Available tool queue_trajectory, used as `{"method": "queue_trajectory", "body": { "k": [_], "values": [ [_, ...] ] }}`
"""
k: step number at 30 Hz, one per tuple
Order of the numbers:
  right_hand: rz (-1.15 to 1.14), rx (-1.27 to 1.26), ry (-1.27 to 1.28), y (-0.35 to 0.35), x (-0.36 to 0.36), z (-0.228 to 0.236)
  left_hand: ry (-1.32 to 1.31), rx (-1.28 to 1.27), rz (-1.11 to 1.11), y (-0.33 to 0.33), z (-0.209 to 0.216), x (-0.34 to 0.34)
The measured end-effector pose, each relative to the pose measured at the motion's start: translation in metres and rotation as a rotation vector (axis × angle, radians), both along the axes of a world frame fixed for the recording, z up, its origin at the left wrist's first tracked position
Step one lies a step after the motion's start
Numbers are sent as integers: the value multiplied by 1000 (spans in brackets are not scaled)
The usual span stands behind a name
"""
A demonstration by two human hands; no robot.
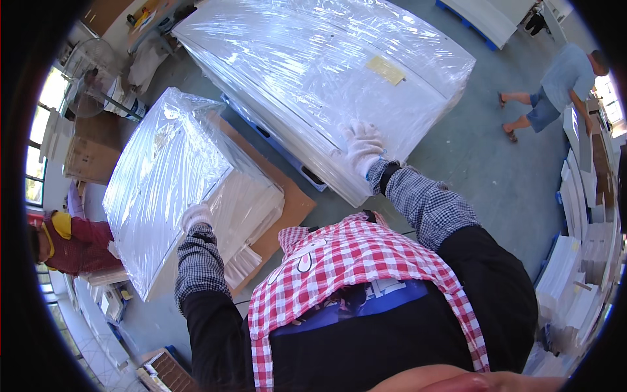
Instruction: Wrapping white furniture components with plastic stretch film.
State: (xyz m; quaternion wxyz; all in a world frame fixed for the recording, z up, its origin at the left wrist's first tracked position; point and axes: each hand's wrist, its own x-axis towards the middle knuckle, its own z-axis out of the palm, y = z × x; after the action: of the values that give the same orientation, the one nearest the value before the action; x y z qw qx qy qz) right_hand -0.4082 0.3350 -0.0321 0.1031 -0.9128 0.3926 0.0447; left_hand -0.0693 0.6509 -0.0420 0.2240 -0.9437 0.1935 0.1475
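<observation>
A large flat-topped stack [307,72] wrapped in clear stretch film stands ahead of me on a blue pallet [287,157]. My right hand [364,145], in a white glove, lies on its near part with fingers spread on the film. A yellow paper [386,70] shows on its top. To the left stands a smaller wrapped stack [153,170]. On its near edge is my left hand [197,217], also gloved, its fingers curled against the stretch film [225,209]. Loose film [242,266] hangs below that edge.
Brown cardboard [297,199] lies under the smaller stack. At far left, a person in a dark red top [85,238] stands beside it. Another person in blue [562,85] is at the right, near stacked white panels [575,268]. A fan [95,75] stands back left.
</observation>
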Motion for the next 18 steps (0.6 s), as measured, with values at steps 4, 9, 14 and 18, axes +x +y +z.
{"method": "queue_trajectory", "body": {
  "k": [4, 9, 14, 18],
  "values": [
    [5, -91, -100, 0, -1, -14, -6, -24, 103, -9, 13, -8],
    [75, -98, -150, 6, 12, -18, -9, 7, 67, 29, -9, 13],
    [-19, -119, 49, -20, -12, -53, -2, 146, -265, -33, 4, -4],
    [-16, -591, 364, -18, 15, -135, 71, 162, -80, -9, -7, 17]
  ]
}}
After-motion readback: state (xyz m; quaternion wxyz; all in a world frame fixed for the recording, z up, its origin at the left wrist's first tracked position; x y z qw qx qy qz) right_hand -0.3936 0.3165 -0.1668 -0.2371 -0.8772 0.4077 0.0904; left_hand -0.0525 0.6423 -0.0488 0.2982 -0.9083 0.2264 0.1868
